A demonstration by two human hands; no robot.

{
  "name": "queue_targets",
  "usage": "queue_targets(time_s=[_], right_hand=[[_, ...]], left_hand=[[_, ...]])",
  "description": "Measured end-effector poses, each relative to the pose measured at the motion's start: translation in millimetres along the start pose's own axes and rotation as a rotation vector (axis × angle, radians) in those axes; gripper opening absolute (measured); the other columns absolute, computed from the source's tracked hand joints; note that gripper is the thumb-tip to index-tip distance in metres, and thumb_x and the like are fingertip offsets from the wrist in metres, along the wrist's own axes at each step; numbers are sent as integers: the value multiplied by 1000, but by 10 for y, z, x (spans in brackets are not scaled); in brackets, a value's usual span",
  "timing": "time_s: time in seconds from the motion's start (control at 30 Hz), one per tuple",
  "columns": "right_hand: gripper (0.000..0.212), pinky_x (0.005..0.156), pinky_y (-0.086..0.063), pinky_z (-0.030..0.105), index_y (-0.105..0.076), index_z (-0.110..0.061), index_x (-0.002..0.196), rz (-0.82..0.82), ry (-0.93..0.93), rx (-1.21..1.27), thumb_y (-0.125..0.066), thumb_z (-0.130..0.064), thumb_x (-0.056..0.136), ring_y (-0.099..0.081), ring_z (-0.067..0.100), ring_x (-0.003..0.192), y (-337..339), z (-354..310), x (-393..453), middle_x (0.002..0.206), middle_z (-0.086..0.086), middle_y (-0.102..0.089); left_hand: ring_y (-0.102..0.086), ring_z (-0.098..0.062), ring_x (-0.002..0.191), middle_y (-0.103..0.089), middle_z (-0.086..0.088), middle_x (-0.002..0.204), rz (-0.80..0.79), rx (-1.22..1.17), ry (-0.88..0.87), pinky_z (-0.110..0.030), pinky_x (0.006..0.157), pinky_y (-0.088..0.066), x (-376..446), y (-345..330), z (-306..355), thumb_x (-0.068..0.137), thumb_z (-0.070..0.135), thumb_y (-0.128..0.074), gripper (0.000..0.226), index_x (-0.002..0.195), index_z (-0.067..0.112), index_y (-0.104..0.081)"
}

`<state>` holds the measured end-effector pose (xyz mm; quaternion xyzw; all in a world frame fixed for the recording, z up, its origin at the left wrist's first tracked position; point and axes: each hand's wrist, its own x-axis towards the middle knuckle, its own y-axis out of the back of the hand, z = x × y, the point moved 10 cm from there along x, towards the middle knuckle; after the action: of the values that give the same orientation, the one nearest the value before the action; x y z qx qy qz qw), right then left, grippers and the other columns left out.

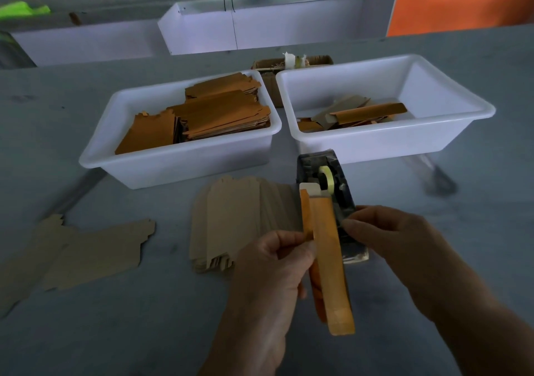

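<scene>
The left hand [271,263] sits palm-inward, wrist low, fingers curled. Thumb and fingers grip one folded carton [329,260], orange, by its left flap. The carton runs lengthwise away from the person, its far end above the tape dispenser [338,185] and its near end hanging free below both hands.

The right hand [384,234] comes in from the right with its fingers bent. The fingertips are bunched against the carton's right edge, over the dispenser's near end. Whether they pinch the carton or a strip of tape cannot be told.

Count:
- One dispenser, directly beyond the hands, carrying one tape roll [328,180].
- One stack of flat blanks [239,219], just left of the left hand on the surface [144,318].
- Loose blanks [86,254], overlapping, well to the left of that hand; their number cannot be told.
- Two white tubs: the left tub [179,164] beyond the stack, filled with orange blanks; the right tub [375,141] beyond the dispenser, holding a few pieces.
- One brown box [271,86], behind the gap between the tubs.
</scene>
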<state>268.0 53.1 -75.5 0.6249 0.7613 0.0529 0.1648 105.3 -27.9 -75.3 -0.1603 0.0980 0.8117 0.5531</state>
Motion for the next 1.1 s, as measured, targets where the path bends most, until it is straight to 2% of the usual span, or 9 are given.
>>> queue_targets(time_s=[0.37, 0.5, 0.6, 0.7, 0.8, 0.87, 0.93, 1.03, 1.1], right_hand=[[15, 65, -49, 18, -72, -13, 66, -4, -86, 250, -65, -16, 79, -68, 7, 74, -107, 81, -20, 85, -1, -71], [20, 73, -45, 27, -75, -19, 67, -64, -107, 436, -61, -32, 66, -68, 12, 73, -175, 37, -65, 78, 5, -72], [20, 88, -42, 31, -76, -24, 68, -48, -79, 457, -62, -36, 64, -66, 5, 92, -117, 18, -112, 86, -7, -74], [8, 104, -37, 36, -74, -20, 69, 84, -43, 305, -69, -26, 70, -50, -2, 116, -2, 54, -168, 117, -16, -65], [14, 79, -47, 10, -68, -15, 64, 229, 40, 105, -68, -18, 78, -55, -18, 94, 100, 38, -250, 130, -17, -51], [17, 62, -42, -1, -65, -18, 64, 260, 96, 38, -69, -14, 79, -57, -19, 89, 91, -3, -290, 131, -14, -50], [19, 70, -43, 3, -64, -21, 63, 280, 147, -33, -69, -14, 80, -56, -6, 103, 73, -27, -319, 133, -13, -49], [19, 88, -49, 32, -63, -23, 63, 309, 175, -76, -70, -16, 78, -54, 5, 115, 40, -25, -345, 134, -11, -49], [19, 93, -49, 40, -63, -23, 63, 329, 171, -65, -70, -14, 78, -54, 7, 117, 31, -7, -359, 134, -11, -49]], left_hand=[[-51, 2, 46, -67, 6, 60, -15, 11, 12, -11, 44, -41, 45, -135, -37, 84, 15, -68, 14, 72, 18, -74], [-55, 2, 52, -73, 2, 72, -36, -3, 25, -11, 47, -42, 50, -159, -58, 85, 13, -65, 19, 73, 22, -77], [-52, 2, 48, -71, 5, 66, -25, -24, 38, -13, 47, -43, 46, -150, -79, 85, 12, -66, 20, 72, 23, -77], [-51, 1, 45, -69, 6, 63, -15, -24, 14, -12, 46, -42, 37, -126, -69, 85, 12, -66, 22, 70, 24, -77], [-47, -4, 43, -65, 3, 59, 18, -4, -40, -14, 42, -39, 44, -24, -25, 85, 11, -64, 24, 68, 24, -76], [-44, -6, 42, -62, 1, 56, 26, -7, -67, -15, 41, -37, 51, 55, 11, 84, 9, -63, 25, 66, 23, -75], [-44, -6, 42, -61, 1, 55, 12, -15, -90, -15, 40, -36, 53, 83, 48, 84, 10, -63, 24, 67, 23, -74], [-45, -4, 41, -62, 4, 55, -20, -23, -111, -14, 40, -37, 50, 52, 98, 84, 11, -65, 23, 69, 25, -74], [-47, -4, 42, -63, 4, 56, -53, -22, -124, -14, 41, -37, 51, -8, 134, 84, 11, -65, 21, 71, 26, -74]])
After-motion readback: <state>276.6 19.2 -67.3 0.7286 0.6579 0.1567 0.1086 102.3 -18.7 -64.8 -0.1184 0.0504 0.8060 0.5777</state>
